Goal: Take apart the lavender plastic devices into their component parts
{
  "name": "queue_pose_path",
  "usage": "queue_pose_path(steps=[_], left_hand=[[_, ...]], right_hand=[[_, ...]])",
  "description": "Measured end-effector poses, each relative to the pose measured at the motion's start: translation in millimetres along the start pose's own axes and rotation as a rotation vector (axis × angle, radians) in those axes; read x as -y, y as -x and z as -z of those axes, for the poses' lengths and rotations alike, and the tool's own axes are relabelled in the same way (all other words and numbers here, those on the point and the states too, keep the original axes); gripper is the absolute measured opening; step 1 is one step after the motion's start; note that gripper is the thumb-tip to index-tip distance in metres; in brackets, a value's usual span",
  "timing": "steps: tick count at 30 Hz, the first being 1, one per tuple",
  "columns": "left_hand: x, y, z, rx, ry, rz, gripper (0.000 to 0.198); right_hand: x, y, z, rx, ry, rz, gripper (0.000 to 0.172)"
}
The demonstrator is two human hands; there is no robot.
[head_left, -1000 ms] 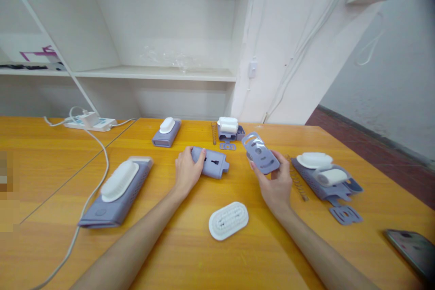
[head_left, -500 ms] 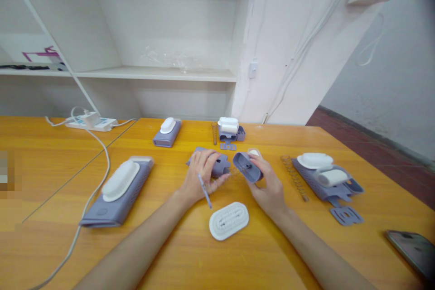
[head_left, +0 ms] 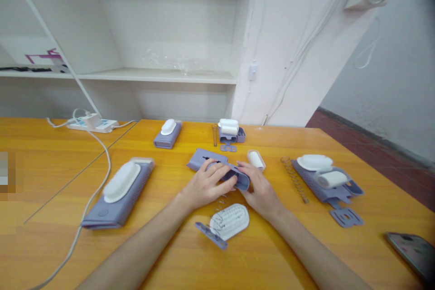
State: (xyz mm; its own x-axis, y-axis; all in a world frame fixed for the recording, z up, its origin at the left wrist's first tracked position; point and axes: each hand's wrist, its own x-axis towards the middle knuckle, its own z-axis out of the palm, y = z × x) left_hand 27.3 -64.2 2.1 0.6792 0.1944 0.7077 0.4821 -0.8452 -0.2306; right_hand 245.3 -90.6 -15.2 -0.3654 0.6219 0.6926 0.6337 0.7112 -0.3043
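Note:
My left hand (head_left: pixel 205 186) and my right hand (head_left: pixel 258 190) meet at the middle of the wooden table (head_left: pixel 176 253), both closed on a lavender plastic housing (head_left: pixel 210 163) with a second lavender part (head_left: pixel 239 180) held against its near end. A white brush head (head_left: pixel 229 221) lies just in front of my hands. A thin spring (head_left: pixel 220 206) and a flat lavender clip (head_left: pixel 210 234) lie beside the brush head. A small white roller (head_left: pixel 255 159) lies just beyond my right hand.
An assembled lavender unit with a white brush (head_left: pixel 118 190) lies at left, and a smaller one (head_left: pixel 166 133) further back. More parts (head_left: pixel 229 133) sit at the back, and a parts set (head_left: pixel 326 179) with a long spring (head_left: pixel 295 179) at right. A power strip (head_left: pixel 91 123) trails a cable; a phone (head_left: pixel 413 249) lies at the right edge.
My right hand brought its lavender part down and against the housing under my left hand. The flat clip and a thin spring now lie by the brush head; a white roller lies on the table.

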Motion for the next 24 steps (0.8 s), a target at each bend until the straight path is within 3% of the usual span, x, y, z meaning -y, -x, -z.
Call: queue_pose_path(steps=[10, 18, 24], left_hand=[[0.0, -4.8, 1.3, -0.087, 0.059, -0.016, 0.017], [-6.5, 1.7, -9.0, -0.126, 0.282, 0.003, 0.019], [-6.6, -3.2, -6.9, -0.132, 0.188, 0.192, 0.003]], right_hand=[[16.6, -5.8, -1.5, -0.007, 0.045, -0.055, 0.033], [-11.1, 0.1, -1.7, 0.005, 0.103, -0.251, 0.031], [-13.1, 0.8, -4.2, 0.087, 0.197, -0.236, 0.037]])
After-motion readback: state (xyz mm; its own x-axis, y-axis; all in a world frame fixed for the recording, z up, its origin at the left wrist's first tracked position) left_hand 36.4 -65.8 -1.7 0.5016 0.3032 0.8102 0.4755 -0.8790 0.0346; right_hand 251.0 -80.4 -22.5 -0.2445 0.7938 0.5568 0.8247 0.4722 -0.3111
